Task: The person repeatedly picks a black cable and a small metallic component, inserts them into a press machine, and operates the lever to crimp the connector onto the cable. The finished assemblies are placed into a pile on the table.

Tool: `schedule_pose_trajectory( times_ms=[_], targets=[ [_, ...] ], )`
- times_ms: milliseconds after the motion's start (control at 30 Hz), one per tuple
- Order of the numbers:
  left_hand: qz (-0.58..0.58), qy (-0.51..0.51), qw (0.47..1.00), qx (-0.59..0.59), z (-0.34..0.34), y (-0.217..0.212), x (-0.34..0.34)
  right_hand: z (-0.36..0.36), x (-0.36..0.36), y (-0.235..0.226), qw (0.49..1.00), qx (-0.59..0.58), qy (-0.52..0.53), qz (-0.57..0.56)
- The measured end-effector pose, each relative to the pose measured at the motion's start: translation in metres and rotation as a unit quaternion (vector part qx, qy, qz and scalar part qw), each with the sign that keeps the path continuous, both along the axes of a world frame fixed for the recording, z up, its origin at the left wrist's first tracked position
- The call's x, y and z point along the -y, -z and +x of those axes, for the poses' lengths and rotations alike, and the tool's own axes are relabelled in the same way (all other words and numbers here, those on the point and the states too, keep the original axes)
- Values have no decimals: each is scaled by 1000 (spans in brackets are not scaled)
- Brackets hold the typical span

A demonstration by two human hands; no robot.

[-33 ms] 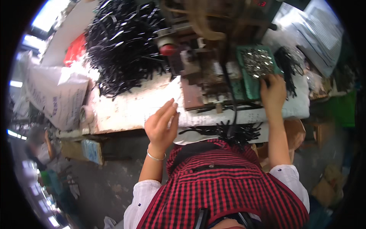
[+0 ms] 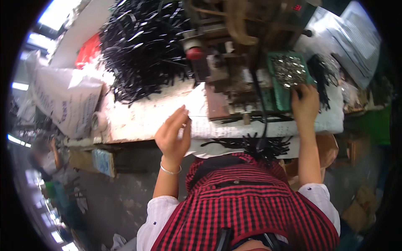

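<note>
My right hand (image 2: 305, 102) is at the near right edge of a green tray (image 2: 282, 100). Its fingers bend down by the small shiny metal pieces (image 2: 289, 70) in the tray; the fingertips are partly hidden, and what they pinch cannot be made out. Over the pale front part of the bench hovers my left hand (image 2: 172, 133), fingers stretched out and thumb apart, with nothing plainly held. Between my hands stands a dark machine (image 2: 238, 94) with a pinkish metal block (image 2: 216, 102). Black strips (image 2: 268, 146) lie in a bunch at the bench's front edge, before my apron.
A large heap of black strips (image 2: 144, 50) covers the bench's back left. A red button (image 2: 194, 53) sits on the machine, and a black cable (image 2: 263, 108) hangs in front. Another black bundle (image 2: 321, 77) lies right of the tray. A white sack (image 2: 69, 100) stands at left.
The whole view has shifted slightly, so the bench appears farther right. My left hand has drifted a little left, away from the machine. My right hand stays by the tray.
</note>
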State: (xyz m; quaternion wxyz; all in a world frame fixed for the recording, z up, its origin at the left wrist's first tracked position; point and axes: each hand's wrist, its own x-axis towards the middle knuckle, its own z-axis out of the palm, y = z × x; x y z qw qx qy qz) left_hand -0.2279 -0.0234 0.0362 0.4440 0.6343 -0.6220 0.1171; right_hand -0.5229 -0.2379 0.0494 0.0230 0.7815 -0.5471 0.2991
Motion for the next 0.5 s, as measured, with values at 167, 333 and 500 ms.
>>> schedule_pose_trajectory(
  times_ms=[167, 333, 500],
  targets=[
    [-43, -198, 978, -58, 67, -43, 8, -4, 13, 37, 1000, 19, -11, -12],
    [-10, -127, 977, 173, 111, -44, 82, -3, 20, 35, 999, 1, -20, -32],
    [40, -168, 943, 286, 131, 0, 132, -6, 8, 23, 979, 175, 39, 101]
  ],
)
